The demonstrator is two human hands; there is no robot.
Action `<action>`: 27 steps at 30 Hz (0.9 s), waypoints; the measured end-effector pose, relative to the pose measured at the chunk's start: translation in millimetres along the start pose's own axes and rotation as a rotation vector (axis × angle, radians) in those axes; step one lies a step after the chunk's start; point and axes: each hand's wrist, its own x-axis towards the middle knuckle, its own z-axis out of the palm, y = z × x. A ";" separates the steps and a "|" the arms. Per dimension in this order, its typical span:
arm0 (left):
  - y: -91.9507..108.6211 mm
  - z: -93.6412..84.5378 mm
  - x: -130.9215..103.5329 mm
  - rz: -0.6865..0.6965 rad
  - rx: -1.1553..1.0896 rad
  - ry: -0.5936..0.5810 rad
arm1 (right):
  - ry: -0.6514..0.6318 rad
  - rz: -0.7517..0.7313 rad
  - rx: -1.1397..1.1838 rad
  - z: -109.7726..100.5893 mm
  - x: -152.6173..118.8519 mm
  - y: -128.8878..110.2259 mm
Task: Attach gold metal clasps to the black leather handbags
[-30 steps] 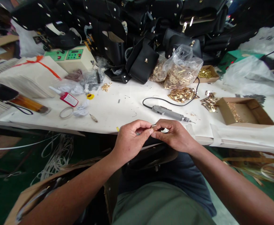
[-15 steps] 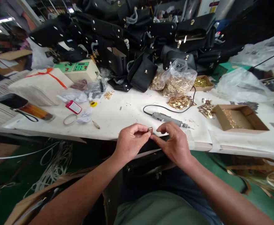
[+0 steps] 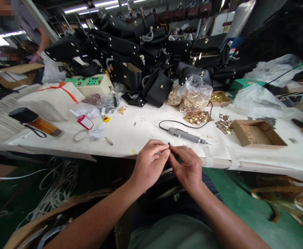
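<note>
My left hand is closed in a pinch on a small metal fitting, which looks dark from this side. Fingertips of my right hand are pressed together at the same fitting, from its right side; they hide most of it. Below both hands, a black bag lies on my lap, partly covered by my wrists. On the table just beyond my hands rests a grey electric screwdriver, its bit pointing right.
Gold metal plates lie heaped beside a plastic bag of fittings. An open cardboard box with small screws stands at right. Black handbags are piled behind. A bottle lies at left. Another person's arm shows far left.
My right hand's fingers have closed in against the fitting, which has turned from its gold face to a dark edge. The head view has tilted up slightly.
</note>
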 end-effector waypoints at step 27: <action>107.8 -40.7 -79.8 0.558 0.516 0.192 | -0.331 0.258 0.763 -80.8 78.2 -94.6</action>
